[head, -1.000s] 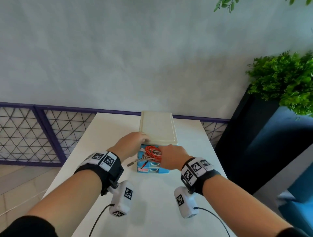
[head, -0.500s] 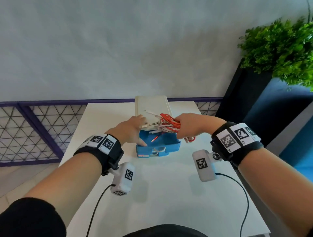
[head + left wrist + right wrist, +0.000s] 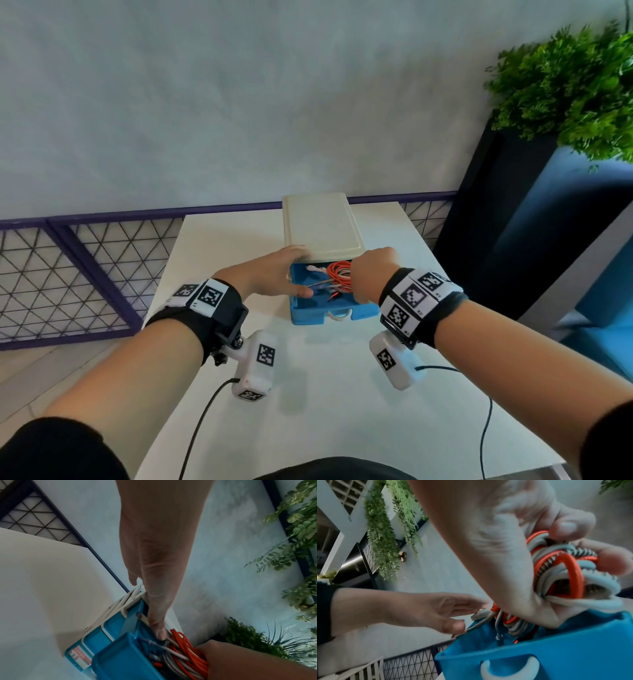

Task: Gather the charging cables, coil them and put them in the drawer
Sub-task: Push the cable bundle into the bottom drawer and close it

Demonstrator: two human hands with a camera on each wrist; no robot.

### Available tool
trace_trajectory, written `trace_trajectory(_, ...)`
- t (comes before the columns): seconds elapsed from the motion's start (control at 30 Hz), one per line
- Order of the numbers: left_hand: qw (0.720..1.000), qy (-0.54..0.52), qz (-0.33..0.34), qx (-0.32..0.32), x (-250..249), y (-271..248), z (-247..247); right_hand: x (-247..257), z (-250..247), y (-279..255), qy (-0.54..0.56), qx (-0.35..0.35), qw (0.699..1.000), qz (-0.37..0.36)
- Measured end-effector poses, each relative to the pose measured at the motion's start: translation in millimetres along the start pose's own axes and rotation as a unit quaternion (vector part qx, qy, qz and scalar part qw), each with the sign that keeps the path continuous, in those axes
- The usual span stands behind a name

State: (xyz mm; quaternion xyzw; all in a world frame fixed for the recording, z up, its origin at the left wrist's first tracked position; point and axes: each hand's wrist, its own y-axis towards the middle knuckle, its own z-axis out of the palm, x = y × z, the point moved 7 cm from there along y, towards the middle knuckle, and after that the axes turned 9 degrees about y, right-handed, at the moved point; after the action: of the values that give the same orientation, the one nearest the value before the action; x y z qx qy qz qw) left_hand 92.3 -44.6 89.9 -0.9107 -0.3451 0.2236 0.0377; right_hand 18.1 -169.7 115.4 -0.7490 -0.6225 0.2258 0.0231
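Observation:
A blue drawer (image 3: 322,313) stands pulled out of a white drawer unit (image 3: 322,222) on the white table (image 3: 308,394). My right hand (image 3: 370,274) is down inside it, gripping a coiled bundle of red, white and braided grey cables (image 3: 337,274). Close up, the fingers of that right hand (image 3: 583,543) curl round the bundle (image 3: 563,568) above the drawer's front wall (image 3: 556,649). My left hand (image 3: 294,270) rests straight fingers on the unit's front edge. Its thumb (image 3: 160,634) reaches into the drawer (image 3: 116,661) and touches a braided cable end.
A purple mesh railing (image 3: 85,274) runs behind and left of the table. A tall dark planter (image 3: 496,222) with green leaves stands at the right, with blue seating beyond. Black leads from the wrist cameras trail over the near table (image 3: 483,428).
Half a second ago my right hand held the bundle raised above the drawer; now it has gone down into the drawer. My left thumb has moved onto the braided cable end.

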Motion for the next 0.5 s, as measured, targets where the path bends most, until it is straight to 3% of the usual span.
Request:
trace_trajectory(0.1,0.999,-0.016,0.017,-0.038,-2.4,-0.5,-4.0,12.5,-2.8,3.5,-0.017,0.018,1.000,-0.012)
trace_trajectory(0.27,0.998,0.019,0.055,-0.021,-23.7,-4.8,-1.8,30.8,-3.8,13.2,0.023,0.040,0.999,-0.014)
trace_trajectory(0.4,0.999,0.008,0.035,-0.028,-16.4,-0.5,4.5,29.0,0.8,20.7,0.053,0.057,0.997,0.010)
trace_trajectory(0.5,0.996,0.077,0.019,-0.036,-12.0,3.7,12.0,24.8,0.7,22.5,0.071,0.044,0.997,0.003)
